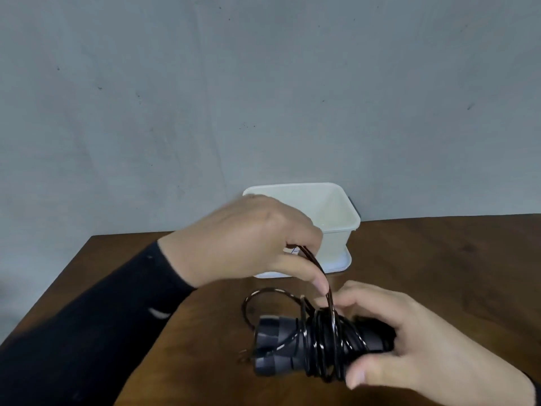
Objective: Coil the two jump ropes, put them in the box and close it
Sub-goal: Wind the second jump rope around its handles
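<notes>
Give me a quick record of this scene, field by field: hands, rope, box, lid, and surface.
left hand: pinches the free cord, drawing it up over the bundle
right hand: grips the two black handles, held side by side
jump rope: black cord wound around the handles, one loose loop left
box: white, open, looks empty, behind the hands
lid: white, seemingly under the box
table: dark wood
second rope: not visible

The thin black rope cord (322, 338) looks glossy; the white plastic box (342, 230) is smooth; the brown wooden counter (439, 273) is matt.
</notes>
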